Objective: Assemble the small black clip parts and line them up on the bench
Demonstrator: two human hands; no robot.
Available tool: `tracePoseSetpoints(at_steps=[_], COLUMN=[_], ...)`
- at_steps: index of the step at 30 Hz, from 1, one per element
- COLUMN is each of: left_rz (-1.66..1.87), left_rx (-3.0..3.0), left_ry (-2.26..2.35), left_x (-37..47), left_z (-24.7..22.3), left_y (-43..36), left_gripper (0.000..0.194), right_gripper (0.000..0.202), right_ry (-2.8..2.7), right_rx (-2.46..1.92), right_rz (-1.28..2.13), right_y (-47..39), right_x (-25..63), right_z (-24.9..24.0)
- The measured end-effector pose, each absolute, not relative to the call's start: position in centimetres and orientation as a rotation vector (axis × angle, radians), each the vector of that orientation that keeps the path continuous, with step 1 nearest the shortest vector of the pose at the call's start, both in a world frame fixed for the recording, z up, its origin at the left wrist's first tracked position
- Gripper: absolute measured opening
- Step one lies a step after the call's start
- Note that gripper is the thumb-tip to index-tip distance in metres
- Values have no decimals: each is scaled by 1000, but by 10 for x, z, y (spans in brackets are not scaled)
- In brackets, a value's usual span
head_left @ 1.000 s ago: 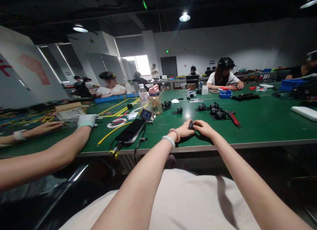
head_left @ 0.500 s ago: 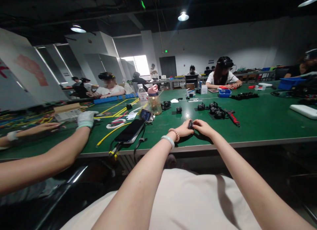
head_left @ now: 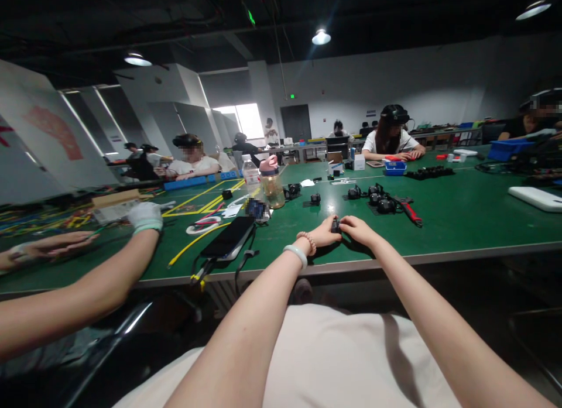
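Between the fingertips of my two hands is a small black part (head_left: 336, 225), just above or on the green table; its exact kind is too small to make out. My left hand (head_left: 323, 233), with a beaded bracelet and a pale bangle at the wrist, pinches it from the left. From the right, my right hand (head_left: 360, 230) closes its fingertips against the same part. Beyond the hands sits a single black piece (head_left: 315, 199). A cluster of similar black pieces (head_left: 381, 199) lies further right, beside an adjustable wrench (head_left: 411, 212) with a red handle.
Left of me are a phone-like black device (head_left: 229, 237) with cables, a yellow cable (head_left: 195, 244), a tape roll (head_left: 203, 225) and a drinking bottle (head_left: 273, 185). A co-worker's gloved hand (head_left: 146, 216) works at far left. A white power-bank-like block (head_left: 534, 198) lies right.
The view has shifted slightly. My hands stay together on the black part, which looks a little more tilted. The co-worker's gloved hand at left has shifted slightly left.
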State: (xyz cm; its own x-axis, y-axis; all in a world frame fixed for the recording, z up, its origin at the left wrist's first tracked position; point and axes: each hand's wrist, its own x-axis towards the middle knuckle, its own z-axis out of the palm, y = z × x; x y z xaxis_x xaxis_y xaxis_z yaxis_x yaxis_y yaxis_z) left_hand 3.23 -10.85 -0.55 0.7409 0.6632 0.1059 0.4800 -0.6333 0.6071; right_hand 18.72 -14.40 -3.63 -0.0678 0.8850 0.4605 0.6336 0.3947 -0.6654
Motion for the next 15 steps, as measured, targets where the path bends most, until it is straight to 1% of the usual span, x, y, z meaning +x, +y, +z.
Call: tracePoseSetpoints(at_steps=[15], left_rz=[472], left_rx=[2343], left_ry=[872], left_x=[32], left_z=[-6], left_y=[-108], left_gripper=[73], right_gripper=[24], right_ry=[-1777], right_rx=[-1391], right_rz=[337], right_y=[-144], right_x=[188], right_z=[-36])
